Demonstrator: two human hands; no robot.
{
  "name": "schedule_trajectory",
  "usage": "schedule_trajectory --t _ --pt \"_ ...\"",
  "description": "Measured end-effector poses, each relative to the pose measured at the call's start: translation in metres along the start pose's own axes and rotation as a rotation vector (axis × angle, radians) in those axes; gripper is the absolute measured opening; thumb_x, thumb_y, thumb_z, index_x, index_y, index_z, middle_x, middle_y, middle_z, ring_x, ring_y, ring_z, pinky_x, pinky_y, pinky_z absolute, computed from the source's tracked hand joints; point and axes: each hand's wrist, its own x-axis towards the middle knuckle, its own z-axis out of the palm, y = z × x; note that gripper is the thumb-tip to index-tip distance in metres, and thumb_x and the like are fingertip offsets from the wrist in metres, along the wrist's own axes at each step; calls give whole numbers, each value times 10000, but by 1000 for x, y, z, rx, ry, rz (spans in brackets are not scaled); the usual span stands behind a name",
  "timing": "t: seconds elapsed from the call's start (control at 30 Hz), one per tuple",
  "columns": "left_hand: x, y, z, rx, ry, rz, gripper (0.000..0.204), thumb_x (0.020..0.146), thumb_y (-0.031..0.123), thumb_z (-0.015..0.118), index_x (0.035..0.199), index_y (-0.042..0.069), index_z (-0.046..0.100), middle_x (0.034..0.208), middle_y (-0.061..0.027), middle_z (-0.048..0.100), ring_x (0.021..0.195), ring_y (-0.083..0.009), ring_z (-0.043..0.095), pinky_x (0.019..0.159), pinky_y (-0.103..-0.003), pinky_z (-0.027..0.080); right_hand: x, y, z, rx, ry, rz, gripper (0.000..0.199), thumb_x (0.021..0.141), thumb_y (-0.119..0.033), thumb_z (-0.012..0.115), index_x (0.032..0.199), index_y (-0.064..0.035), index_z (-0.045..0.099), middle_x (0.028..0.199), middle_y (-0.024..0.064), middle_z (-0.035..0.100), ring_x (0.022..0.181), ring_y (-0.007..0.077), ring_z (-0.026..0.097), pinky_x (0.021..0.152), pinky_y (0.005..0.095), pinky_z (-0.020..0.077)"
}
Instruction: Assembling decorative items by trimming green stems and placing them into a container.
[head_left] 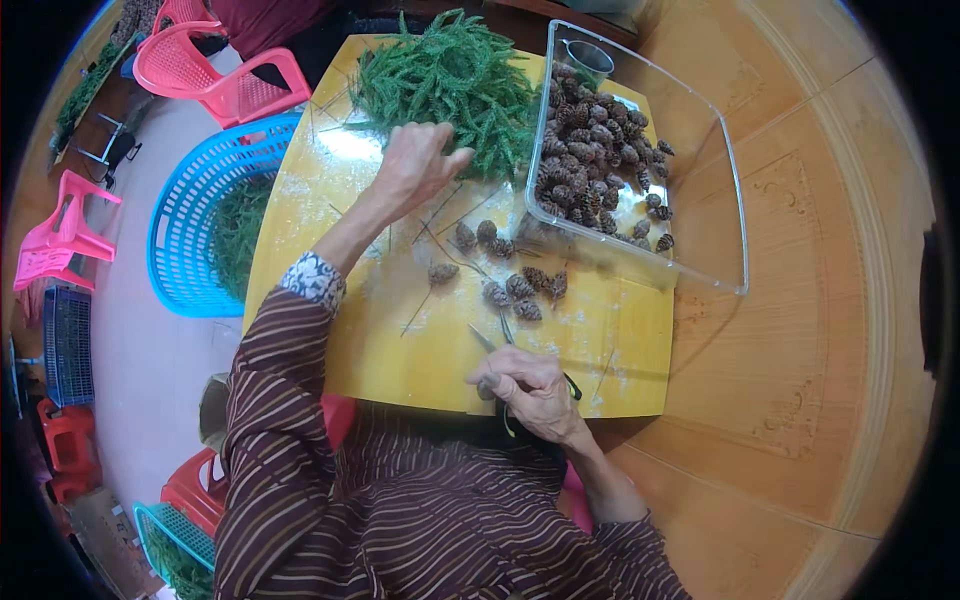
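Nine brown, woody pine cones (519,287) lie loose on the bench (370,350); many more, too heaped to count, show in and through one clear plastic rectangular box (735,205) at its far right. There is one heap of green, needle-leaved artificial sprigs (445,85) and one pair of metal scissors (481,338) with dark handles. The left hand (412,165) is at the heap's near edge with its fingers bent; whether it grips a sprig, I cannot tell. The right hand (535,392) is curled at the near edge, thumb and fingers closed on a small grey-brown object (487,387), partly hidden; the scissors lie against this hand, blades pointing away from the person.

The bench top is yellow and glossy, with whitish smears and thin dark stems (437,208). A carved wooden panel (780,300) stands at right; on the pale floor (130,380) at left is a blue slatted plastic basket (165,240) of greenery, near pink plastic chairs (65,235).

The loose cones are small, oval and scaly, some dusted greyish; the sprigs are bushy and bright green.
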Motion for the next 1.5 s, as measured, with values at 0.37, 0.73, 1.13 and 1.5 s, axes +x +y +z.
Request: schedule_trajectory --t 0.37,0.73,1.13,1.5 --pt "-32 42 -69 -562 207 -85 203 911 123 532 811 -19 636 880 -72 620 835 -151 541 733 -305 427 1 -2 -3 -20 -11 21 146 908 -81 594 935 39 673 760 79 644 714 163 605 675 289 503" --pt "-123 34 -56 -1623 104 -421 426 908 241 495 1150 -108 531 1133 -201 604 1079 -298 583 976 -403 445 -7 0 0 268 143 68 279 957 -236 565 926 16 681 1076 107 603 763 106 579 651 245 483" --pt "-167 84 -25 -1736 -117 -567 433 936 308 478 1158 -55 557 1101 -157 615 1024 -237 598 913 -357 471 -4 -4 -9 325 175 192 350 953 -305 564 941 20 694 1121 131 585 716 69 535 669 213 440" --pt "-162 96 -30 -1621 -304 -665 505 932 370 486 1271 -4 467 1084 -118 604 1025 -210 576 945 -362 428 -8 -3 -2 117 261 -7 276 953 -245 572 947 -4 706 1036 103 616 961 158 534 845 287 436"
